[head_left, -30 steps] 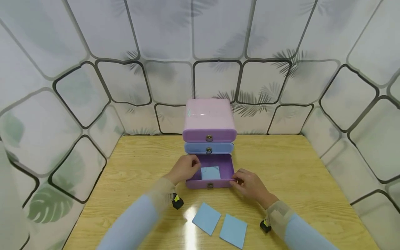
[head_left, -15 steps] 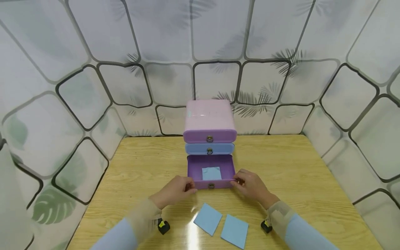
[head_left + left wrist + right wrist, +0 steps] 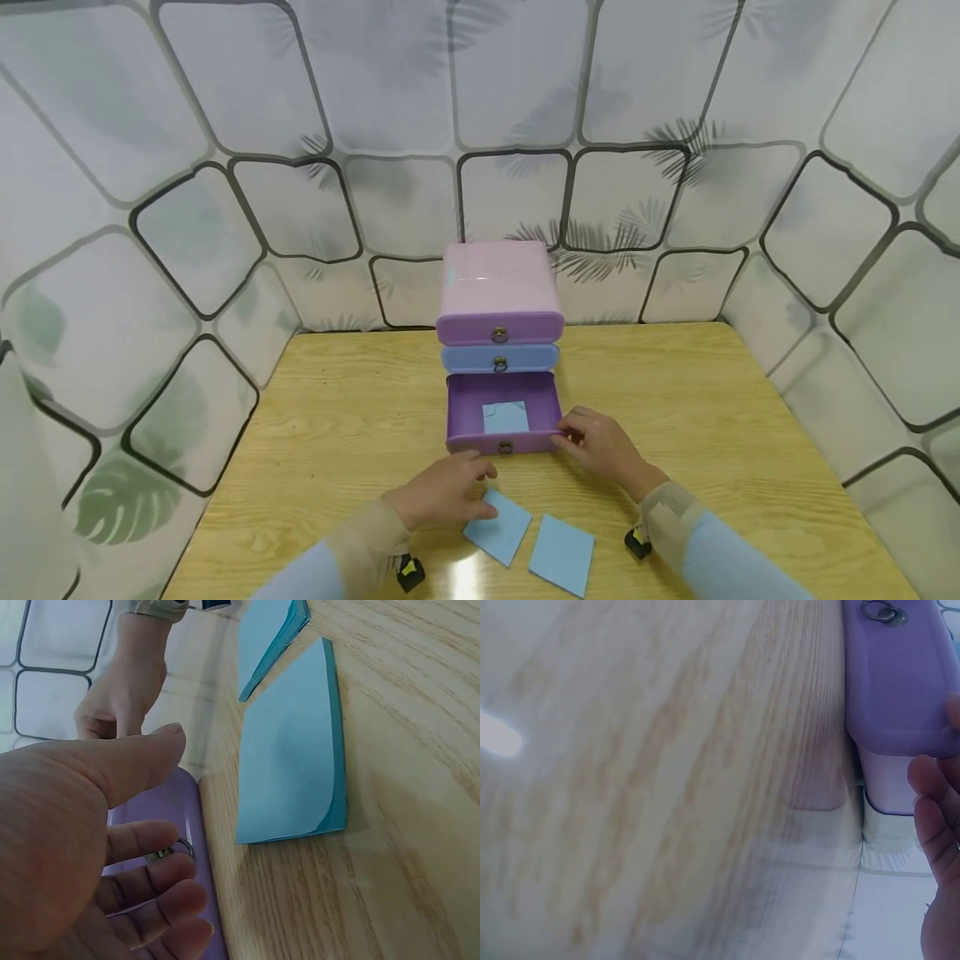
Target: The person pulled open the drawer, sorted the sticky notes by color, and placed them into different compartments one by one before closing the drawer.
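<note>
My left hand [image 3: 444, 492] reaches over the left light-blue notepad [image 3: 501, 528], thumb and fingers apart and nothing between them. In the left wrist view that notepad [image 3: 291, 750] lies flat on the wood beyond the fingertips, one corner curling. With thumb and fingers, my right hand [image 3: 600, 446] grips the front right corner of the purple bottom drawer [image 3: 468, 443], which is pulled out. A blue note square [image 3: 505, 419] lies inside it. In the right wrist view only part of the right hand [image 3: 939, 832] shows, at the end of the drawer front [image 3: 904, 682].
Another blue notepad [image 3: 562, 554] lies to the right of the first. Above the pulled-out drawer, the pink cabinet [image 3: 501, 279] has a closed blue drawer [image 3: 480, 358] and a closed purple top drawer [image 3: 465, 327]. A patterned curtain [image 3: 405, 200] surrounds the wooden table [image 3: 337, 408].
My left hand has come out of the drawer, past its front left corner, and moved toward the left notepad with its fingers spreading. The right hand stays at the drawer corner.
</note>
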Demonstrator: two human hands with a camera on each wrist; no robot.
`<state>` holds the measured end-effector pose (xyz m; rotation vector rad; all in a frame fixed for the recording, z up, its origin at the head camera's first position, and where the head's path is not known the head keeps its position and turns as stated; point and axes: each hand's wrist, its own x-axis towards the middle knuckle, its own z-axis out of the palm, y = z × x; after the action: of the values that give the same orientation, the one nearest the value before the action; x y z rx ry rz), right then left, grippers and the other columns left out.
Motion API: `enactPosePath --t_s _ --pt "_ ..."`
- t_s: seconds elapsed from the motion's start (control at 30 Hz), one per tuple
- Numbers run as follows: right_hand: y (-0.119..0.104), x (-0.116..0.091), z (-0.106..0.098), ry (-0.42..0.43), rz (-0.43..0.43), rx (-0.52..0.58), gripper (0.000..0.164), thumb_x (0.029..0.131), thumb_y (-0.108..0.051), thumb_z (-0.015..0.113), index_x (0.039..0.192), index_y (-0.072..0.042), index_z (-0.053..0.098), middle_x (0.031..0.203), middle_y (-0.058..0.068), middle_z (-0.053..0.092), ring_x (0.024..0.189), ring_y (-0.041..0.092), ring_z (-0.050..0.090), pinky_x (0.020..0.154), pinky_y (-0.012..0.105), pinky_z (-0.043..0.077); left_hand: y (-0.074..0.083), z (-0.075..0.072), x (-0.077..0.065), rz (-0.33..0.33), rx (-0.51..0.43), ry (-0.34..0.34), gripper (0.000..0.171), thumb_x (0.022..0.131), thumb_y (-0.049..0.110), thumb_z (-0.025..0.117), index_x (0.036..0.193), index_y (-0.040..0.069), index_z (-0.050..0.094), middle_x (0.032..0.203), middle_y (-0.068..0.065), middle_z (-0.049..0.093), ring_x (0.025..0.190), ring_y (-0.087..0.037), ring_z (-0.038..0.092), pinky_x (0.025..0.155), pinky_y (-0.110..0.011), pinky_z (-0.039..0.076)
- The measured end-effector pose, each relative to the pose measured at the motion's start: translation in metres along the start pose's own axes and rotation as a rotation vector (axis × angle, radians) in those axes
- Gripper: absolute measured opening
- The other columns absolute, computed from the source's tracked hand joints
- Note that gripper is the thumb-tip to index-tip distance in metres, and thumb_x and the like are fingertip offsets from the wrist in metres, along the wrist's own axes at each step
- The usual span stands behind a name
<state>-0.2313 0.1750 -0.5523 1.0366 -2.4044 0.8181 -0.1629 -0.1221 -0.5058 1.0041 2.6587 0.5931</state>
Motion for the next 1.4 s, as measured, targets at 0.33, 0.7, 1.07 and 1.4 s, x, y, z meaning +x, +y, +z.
enactPosePath --t_s 0.33,0.7,1.07,1.4 --pt "-0.002 0.001 -0.001 -0.003 0.002 -0.005 0.014 0.08 -0.018 0.08 0.083 -0.018 0.067 0.078 -0.012 0.055 0.063 0.001 0.05 0.053 0.014 0.043 -0.001 0.012 -0.002 -0.013 0.027 -0.052 0.069 0.077 0.05 0.077 0.128 0.007 0.059 0.109 0.0 0.056 0.088 -0.004 0.051 0.081 -0.021 0.048" --pt "-0.002 0.001 0.003 0.004 0.03 -0.002 0.014 0.081 -0.02 0.079 0.081 -0.02 0.065 0.076 -0.014 0.053 0.063 -0.002 0.045 0.053 0.015 0.042 0.001 0.017 -0.002 -0.027 0.048 -0.069 0.071 0.073 0.051 0.079 0.128 0.01 0.06 0.105 0.003 0.054 0.089 -0.003 0.048 0.08 -0.019 0.046" --pt "-0.003 0.002 0.005 0.005 0.022 -0.01 0.014 0.081 -0.021 0.079 0.081 -0.021 0.065 0.074 -0.014 0.051 0.062 -0.002 0.043 0.052 0.014 0.041 0.0 0.021 -0.001 -0.002 0.04 -0.063 0.067 0.073 0.048 0.081 0.124 0.009 0.062 0.101 0.005 0.052 0.086 -0.003 0.047 0.077 -0.017 0.045" --pt "-0.006 0.003 0.001 -0.002 0.018 -0.017 0.013 0.081 -0.018 0.079 0.081 -0.019 0.065 0.074 -0.013 0.053 0.063 -0.001 0.045 0.053 0.014 0.041 -0.001 0.026 0.001 -0.019 0.069 -0.046 0.067 0.069 0.043 0.084 0.124 0.011 0.061 0.103 0.006 0.051 0.089 -0.004 0.048 0.079 -0.018 0.046"
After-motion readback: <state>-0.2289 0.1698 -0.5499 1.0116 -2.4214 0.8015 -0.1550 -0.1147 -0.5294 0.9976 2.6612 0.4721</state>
